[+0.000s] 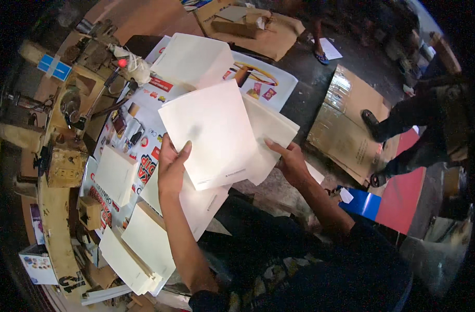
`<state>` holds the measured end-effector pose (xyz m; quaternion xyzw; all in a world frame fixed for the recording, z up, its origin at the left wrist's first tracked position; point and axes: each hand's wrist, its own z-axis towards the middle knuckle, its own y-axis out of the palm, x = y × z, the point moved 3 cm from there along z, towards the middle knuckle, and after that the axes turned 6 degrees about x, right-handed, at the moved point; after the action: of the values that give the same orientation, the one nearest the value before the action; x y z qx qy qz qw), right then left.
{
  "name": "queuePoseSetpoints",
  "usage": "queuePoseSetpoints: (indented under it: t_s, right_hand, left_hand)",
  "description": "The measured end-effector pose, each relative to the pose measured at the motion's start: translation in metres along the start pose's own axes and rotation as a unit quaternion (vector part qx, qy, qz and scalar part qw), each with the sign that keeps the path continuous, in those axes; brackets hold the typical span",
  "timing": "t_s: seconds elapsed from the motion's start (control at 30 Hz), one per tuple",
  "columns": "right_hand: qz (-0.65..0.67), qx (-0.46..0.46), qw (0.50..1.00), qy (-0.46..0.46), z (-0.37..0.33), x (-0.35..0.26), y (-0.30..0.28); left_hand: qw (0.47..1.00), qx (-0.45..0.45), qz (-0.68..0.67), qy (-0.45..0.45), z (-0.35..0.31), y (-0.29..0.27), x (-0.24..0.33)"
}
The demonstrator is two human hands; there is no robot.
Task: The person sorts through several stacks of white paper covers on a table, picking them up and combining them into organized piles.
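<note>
Fingers of the left hand (171, 169) pinch the lower left edge of a plain white square paper sheet (212, 132), held up flat over the lap. Beneath it, the right hand (291, 162) grips a cream folded sheet (271, 132), mostly hidden. Cream paper stacks (138, 249) lie on the printed banner (154, 112). An open brown cardboard box (248, 23) holds contents too blurred to identify.

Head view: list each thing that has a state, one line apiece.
left hand: gripping the top white sheet, held up tilted
right hand: holding the sheet behind
paper stack: lying fanned on the table
red lamp: lit
cardboard: flattened on floor
</note>
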<state>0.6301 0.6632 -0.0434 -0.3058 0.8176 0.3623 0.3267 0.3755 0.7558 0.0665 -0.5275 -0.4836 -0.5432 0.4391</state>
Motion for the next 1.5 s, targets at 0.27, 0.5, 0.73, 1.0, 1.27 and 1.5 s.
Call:
queuePoseSetpoints:
  t_s: [0.27,0.5,0.73,1.0,1.27,1.5]
  right_hand:
    - [-0.054,-0.007,0.996,-0.071,-0.003,-0.001,-0.001]
    - [-0.107,0.104,0.985,-0.082,-0.022,-0.019,-0.014]
    - [-0.151,-0.164,0.924,-0.312,-0.096,-0.124,0.037]
    - [-0.093,-0.265,0.957,-0.079,-0.114,-0.121,0.051]
    - [-0.208,-0.247,0.934,-0.154,-0.11,-0.11,0.063]
    - [-0.136,-0.342,0.924,-0.106,-0.113,-0.095,0.073]
  left_hand:
    - [0.998,-0.04,-0.053,0.014,0.011,0.006,-0.01]
    - [0.984,-0.069,-0.166,-0.001,0.008,0.014,-0.026]
    - [0.955,-0.095,-0.269,0.08,-0.002,-0.007,-0.04]
    - [0.952,-0.032,-0.3,0.051,-0.029,0.012,-0.011]
    - [0.943,-0.052,-0.32,0.071,-0.037,0.007,-0.025]
    - [0.921,-0.061,-0.377,0.071,-0.04,0.012,-0.033]
